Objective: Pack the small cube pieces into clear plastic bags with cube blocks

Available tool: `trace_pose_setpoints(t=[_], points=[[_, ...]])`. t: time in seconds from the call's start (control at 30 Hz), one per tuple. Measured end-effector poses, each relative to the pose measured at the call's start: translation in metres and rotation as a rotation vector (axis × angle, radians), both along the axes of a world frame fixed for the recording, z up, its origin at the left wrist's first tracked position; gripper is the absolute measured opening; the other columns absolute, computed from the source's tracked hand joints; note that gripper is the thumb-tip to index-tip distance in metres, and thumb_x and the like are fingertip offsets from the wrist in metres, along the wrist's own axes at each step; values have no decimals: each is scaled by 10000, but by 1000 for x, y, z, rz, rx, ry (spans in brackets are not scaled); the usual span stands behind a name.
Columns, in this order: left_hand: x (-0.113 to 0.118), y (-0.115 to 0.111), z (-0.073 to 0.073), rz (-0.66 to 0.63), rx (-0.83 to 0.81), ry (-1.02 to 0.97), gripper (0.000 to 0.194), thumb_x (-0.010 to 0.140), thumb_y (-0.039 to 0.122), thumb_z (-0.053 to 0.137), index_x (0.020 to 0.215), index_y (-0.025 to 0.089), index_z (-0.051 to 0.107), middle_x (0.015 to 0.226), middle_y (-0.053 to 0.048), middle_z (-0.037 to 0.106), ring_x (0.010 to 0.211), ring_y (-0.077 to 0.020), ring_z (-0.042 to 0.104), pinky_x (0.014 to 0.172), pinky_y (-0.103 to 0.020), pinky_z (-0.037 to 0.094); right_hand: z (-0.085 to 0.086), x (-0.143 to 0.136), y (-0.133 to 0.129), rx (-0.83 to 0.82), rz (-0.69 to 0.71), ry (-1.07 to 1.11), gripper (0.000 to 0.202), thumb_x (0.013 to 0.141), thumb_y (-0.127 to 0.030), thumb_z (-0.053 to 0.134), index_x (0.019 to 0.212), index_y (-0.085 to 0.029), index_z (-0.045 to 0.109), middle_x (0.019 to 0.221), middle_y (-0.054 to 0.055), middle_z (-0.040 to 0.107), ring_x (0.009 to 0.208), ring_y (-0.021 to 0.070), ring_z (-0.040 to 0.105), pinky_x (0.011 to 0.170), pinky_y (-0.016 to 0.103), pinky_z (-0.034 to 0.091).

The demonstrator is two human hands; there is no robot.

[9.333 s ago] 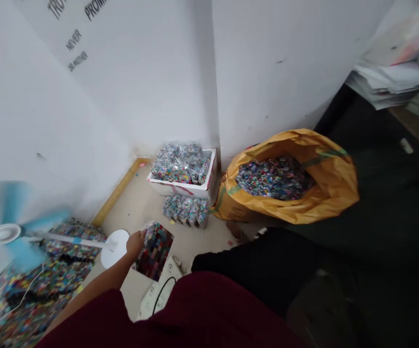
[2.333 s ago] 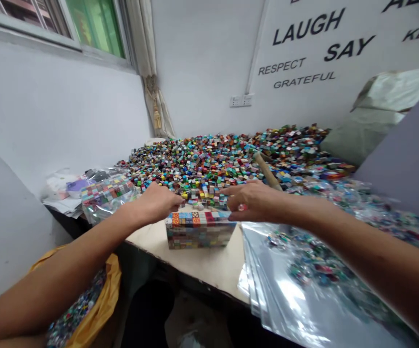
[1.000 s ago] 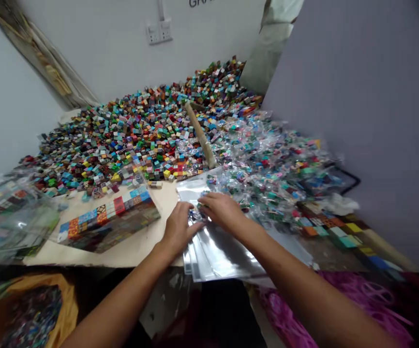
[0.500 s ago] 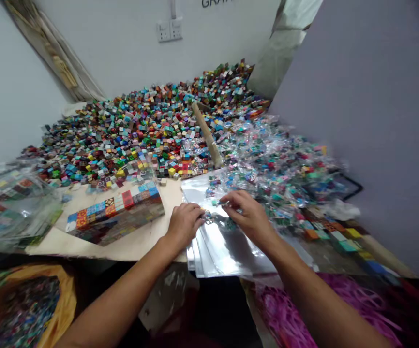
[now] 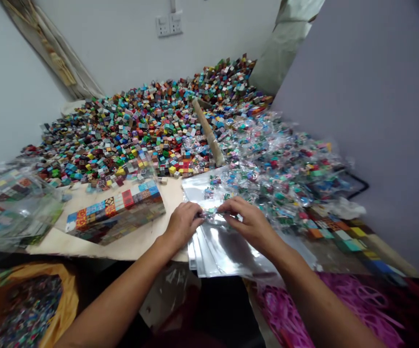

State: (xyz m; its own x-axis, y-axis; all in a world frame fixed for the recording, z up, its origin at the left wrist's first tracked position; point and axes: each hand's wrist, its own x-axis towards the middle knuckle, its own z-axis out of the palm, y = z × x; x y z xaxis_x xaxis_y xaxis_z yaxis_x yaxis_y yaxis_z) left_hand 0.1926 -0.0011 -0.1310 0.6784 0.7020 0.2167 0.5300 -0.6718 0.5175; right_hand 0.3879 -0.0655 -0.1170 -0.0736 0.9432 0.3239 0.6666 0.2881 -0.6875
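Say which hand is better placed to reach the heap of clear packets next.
Probably the right hand: it is beside the packet heap, while the left hand sits farther off, toward the patterned block.

Socket (image 5: 169, 24) was taken as landmark: white double unit, fixed to the back wall (image 5: 216, 41). A pale conduit (image 5: 173, 6) ran up from its top. Back wall read off-white. Curtain (image 5: 37, 36), beige, gathered with a gold-toned tie (image 5: 62, 72), hung left of the socket. Left wall (image 5: 9, 111), pale, lay farther left of it. Partition (image 5: 369, 92), flat mauve-grey, stood right of the socket, nearer the camera. Table (image 5: 122, 249), pale-topped, extended below the socket. Floor beneath was dim, detail unclear. Light appeared cool and soft.
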Motion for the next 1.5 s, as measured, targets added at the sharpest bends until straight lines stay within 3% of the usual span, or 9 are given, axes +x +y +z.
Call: trace_pose_setpoints(t=[0.17,0.27,0.4,0.6,0.77,1.1,1.3,1.4,1.5], points=[[-4,-7,3,37,13,59,95,832,236,606,900,176,583,922,-48,627,893,-206,542,803,-342,445,-16,-22,-5,-32,-107,-125,197,782,-89,494,892,-199,616,853,39,579,755,161,556,688,266,421],[-7,-17,6,110,135,133,278,818,239,627,1083,185,566,1067,-83,619,1001,-245,528,850,-405,438,-24,-34,-7,-69,-141,-223,186,814,-122,493,921,-203,621,861,42,606,758,165,569,694,270,421],[-5,-26,1,33,292,162,412,830,225,615,1229,220,510,1255,-77,575,1123,-250,495,917,-413,424,-15,-29,-3,-141,-115,-429,167,813,-162,554,933,-209,661,874,48,676,832,214,588,743,309,405],[0,-28,-13,29,319,206,387,869,253,564,1243,173,504,1224,-93,605,1079,-236,533,867,-378,471,13,-9,41,-156,-134,-506,208,861,-203,515,994,-208,675,973,59,694,872,199,614,737,270,403],[1,-28,-17,55,358,206,346,896,226,512,1235,159,518,1181,-99,623,1022,-224,551,836,-363,497,6,-17,76,-148,-117,-634,230,781,-87,498,916,-160,669,903,96,670,781,209,603,664,279,380],[-4,-20,-21,14,399,14,205,916,207,476,1055,169,623,1039,-76,682,904,-185,599,789,-321,518,16,-25,23,56,-114,-207,205,737,-89,489,882,-194,588,755,12,586,697,151,548,652,236,394],[-13,-22,-20,56,269,-53,190,924,193,446,873,180,630,910,-56,646,839,-157,600,757,-281,514,-4,-47,29,-28,-12,-320,196,802,-109,493,897,-189,645,830,45,607,751,163,574,668,241,414],[-18,-23,-18,86,159,-135,107,894,192,500,949,182,592,920,-47,611,871,-160,586,778,-289,515,-12,-50,30,-48,28,-353,202,836,-131,497,906,-189,678,822,53,611,776,173,583,674,244,421],[-19,-22,-16,124,204,-143,329,859,195,557,1183,185,505,1109,-86,586,1010,-199,542,879,-354,490,-15,-51,26,-48,6,-357,190,847,-136,488,809,-169,671,781,66,615,763,189,576,682,271,422]])
